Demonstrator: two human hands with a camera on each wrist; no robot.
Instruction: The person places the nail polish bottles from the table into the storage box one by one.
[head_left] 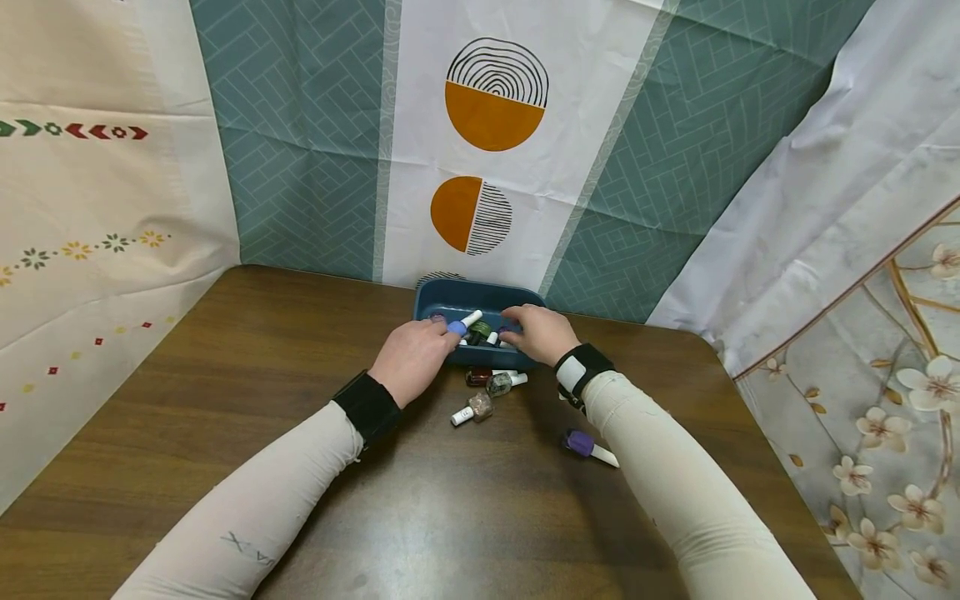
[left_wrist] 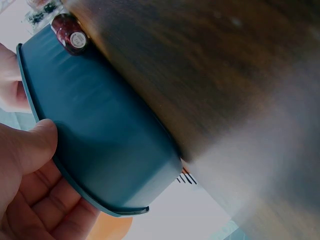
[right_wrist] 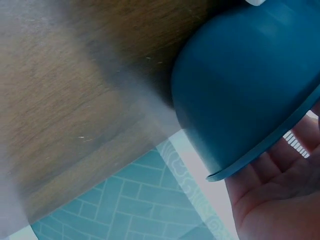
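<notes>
A dark teal bin (head_left: 480, 357) holds several nail polish bottles, among them a green bottle (head_left: 481, 331). My left hand (head_left: 411, 354) is at the bin's left front, pinching a periwinkle nail polish bottle (head_left: 456, 328) with a white cap between thumb and index finger. In the left wrist view, that thumb (left_wrist: 42, 142) lies at the rim and the other fingers curl behind it; the bottle is hidden there. Over the right end of the bin is my right hand (head_left: 542, 332), thumb and index finger apart, near a dark purple bottle inside. Its fingers extend past the rim in the right wrist view.
Just before the bin lie a dark red bottle (head_left: 477, 377) and a grey glitter bottle (head_left: 498, 384). A pinkish glitter bottle (head_left: 480, 407) rests nearer. A purple bottle (head_left: 579, 442) lies by the right forearm. Patterned cloths (head_left: 315, 167) hang behind the wooden table (head_left: 300, 333).
</notes>
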